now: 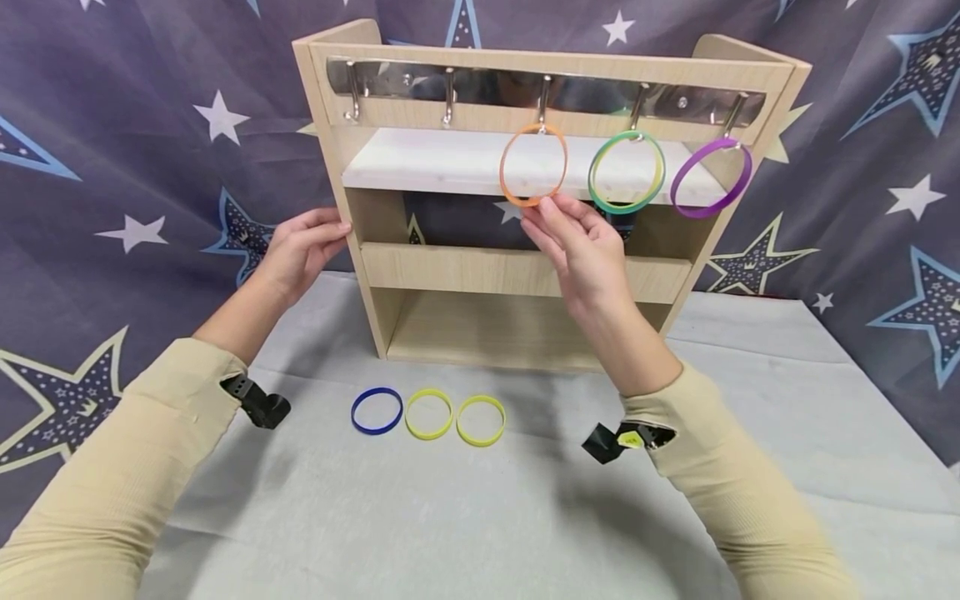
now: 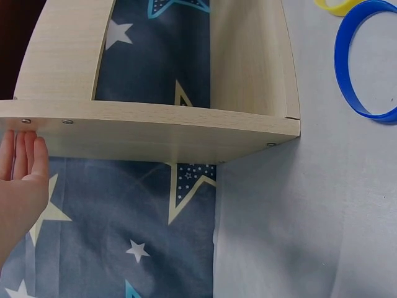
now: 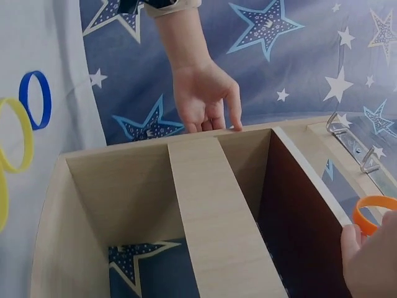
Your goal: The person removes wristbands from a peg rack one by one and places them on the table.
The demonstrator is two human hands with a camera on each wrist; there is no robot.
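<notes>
**Orange ring on the middle hook, pinched from below**

The wooden shelf unit (image 1: 525, 275) stands on the grey cloth (image 1: 450, 517), with a metal hook rail (image 1: 540, 87) across its top. From the rail's middle hook hangs the orange ring (image 1: 533, 164), its plane facing the camera and its top caught on the hook. The right hand (image 1: 581, 246) lies directly below it, fingertips pinching the ring's lower edge, so the ring extends straight up from the grip. To the right on the rail hang a green ring (image 1: 626, 172) and a purple ring (image 1: 710, 177). The left hand (image 1: 300, 250), fingers straight, rests flat against the unit's left side panel, well apart from the orange ring. A blue ring (image 1: 377, 410) and two yellow rings (image 1: 454, 417) lie in front of the unit.
</notes>
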